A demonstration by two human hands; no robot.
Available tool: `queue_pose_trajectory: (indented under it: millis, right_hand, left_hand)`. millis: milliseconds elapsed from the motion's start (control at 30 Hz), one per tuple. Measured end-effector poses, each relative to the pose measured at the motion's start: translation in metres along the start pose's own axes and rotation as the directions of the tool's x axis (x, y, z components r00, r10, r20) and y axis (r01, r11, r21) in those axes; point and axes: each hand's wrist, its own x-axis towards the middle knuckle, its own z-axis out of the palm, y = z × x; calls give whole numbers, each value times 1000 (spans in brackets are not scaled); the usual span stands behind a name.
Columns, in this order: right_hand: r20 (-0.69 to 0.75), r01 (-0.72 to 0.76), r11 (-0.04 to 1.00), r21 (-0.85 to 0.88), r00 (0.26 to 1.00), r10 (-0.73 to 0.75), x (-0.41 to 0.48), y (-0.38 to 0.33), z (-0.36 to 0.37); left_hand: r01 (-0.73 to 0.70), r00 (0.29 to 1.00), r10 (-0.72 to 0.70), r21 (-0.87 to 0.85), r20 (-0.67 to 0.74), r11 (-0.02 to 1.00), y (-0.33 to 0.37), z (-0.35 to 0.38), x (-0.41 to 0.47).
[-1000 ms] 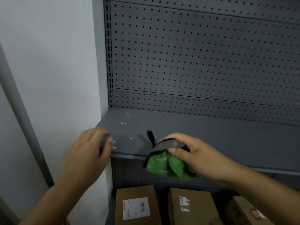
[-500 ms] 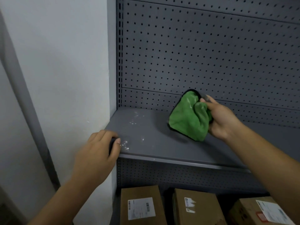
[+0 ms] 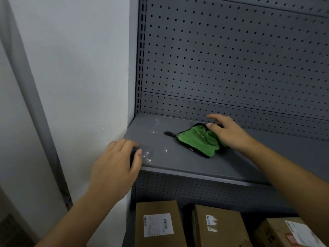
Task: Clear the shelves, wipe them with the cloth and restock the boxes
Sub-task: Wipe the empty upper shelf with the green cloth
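Head view: left hand (image 3: 115, 164), 8 o'clock, fingers curled over shelf (image 3: 178, 163) corner, unmoved. White specks (image 3: 154, 130) beside it, unwiped. Cloth (image 3: 197, 139), centre, held bunched aloft a moment ago, now down on shelf. Right hand (image 3: 230, 135), 3 o'clock, fingers spread, pressing it flat: wiping stroke likely imminent.

Plain white painted wall (image 3: 80, 68) at left, evenly lit. Pale grey upright post (image 3: 29, 77) against it. Dark grey perforated metal back panel (image 3: 231, 59) adjoins at right.
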Motion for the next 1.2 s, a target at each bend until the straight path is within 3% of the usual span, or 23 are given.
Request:
queue_pose_trajectory:
  millis: [100, 200, 300, 433, 600, 800, 967, 1200]
  right_hand:
    - [143, 121, 958, -259, 986, -86, -15, -9, 6]
    - [331, 212, 854, -475, 942, -50, -23, -17, 15]
    - [343, 192, 872, -451, 939, -29, -17, -16, 15]
    - [234, 170, 866, -470, 970, -63, 6, -6, 17]
    - [132, -27, 881, -472, 986, 101, 54, -12, 33]
    - [107, -127, 810, -573, 968, 227, 92, -37, 75]
    - [175, -36, 829, -559, 971, 160, 96, -61, 102]
    - [305, 206, 848, -488, 951, -56, 93, -115, 146]
  left_hand:
    - [-2, 1000, 2, -4, -3, 1000, 1, 0, 0]
    - [-1, 1000, 1, 8, -2, 1000, 2, 0, 0]
    - [-2, 1000, 2, 12, 3, 1000, 3, -1, 0]
    - [7, 1000, -7, 26, 1, 1000, 6, -2, -1]
    - [8, 1000, -8, 33, 1, 999, 9, -2, -2]
    - [6, 1000, -6, 29, 0, 1000, 9, -3, 0]
    - [32, 999, -33, 29, 23, 999, 8, -3, -1]
    - [44, 999, -45, 35, 25, 998, 7, -2, -2]
